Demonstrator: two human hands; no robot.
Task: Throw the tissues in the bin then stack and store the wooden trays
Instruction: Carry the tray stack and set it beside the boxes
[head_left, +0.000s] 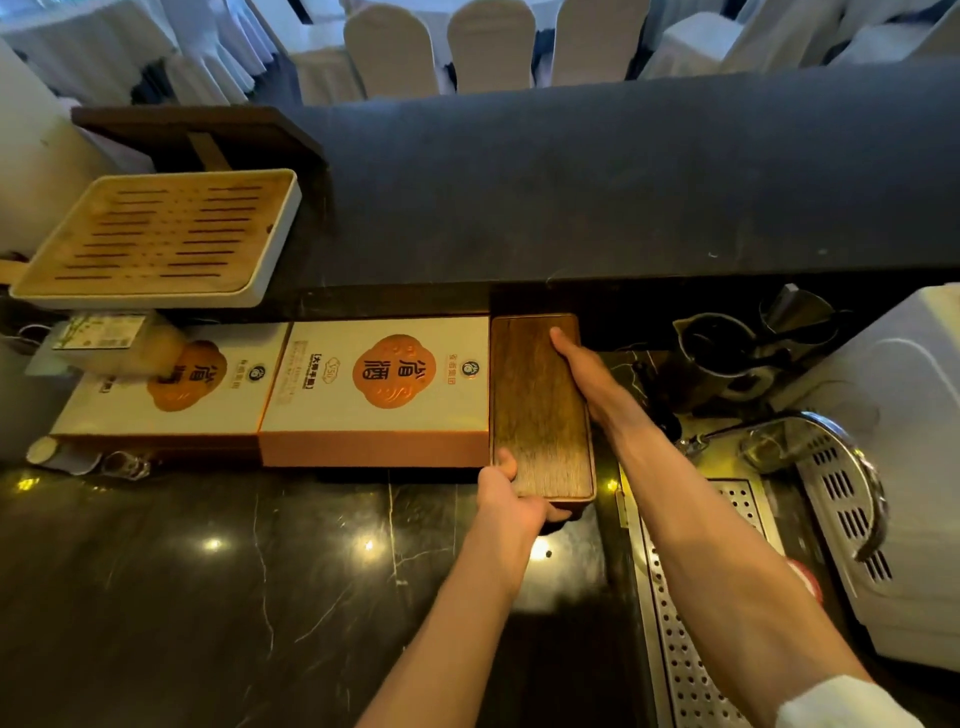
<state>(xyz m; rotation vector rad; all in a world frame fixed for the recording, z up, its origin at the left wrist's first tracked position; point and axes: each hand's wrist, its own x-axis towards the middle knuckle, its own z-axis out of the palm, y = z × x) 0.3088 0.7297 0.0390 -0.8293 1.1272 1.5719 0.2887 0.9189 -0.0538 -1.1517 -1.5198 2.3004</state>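
Note:
A dark wooden tray (535, 410) lies lengthwise on the black marble counter (208, 571), pressed against the right side of an orange and white gift box (379, 395). It may be a stack of trays; only the top surface shows. My left hand (506, 496) grips its near left corner, thumb on top. My right hand (582, 374) lies along its far right edge, fingers reaching toward the far corner. No tissues or bin are in view.
A second gift box (171, 384) lies further left. A slatted bamboo tea tray with a white rim (156, 239) sits raised at the far left. On the right are dark metal jugs (717, 353), a perforated steel drain tray (685, 623) and a white machine (909, 467). A dark ledge runs behind.

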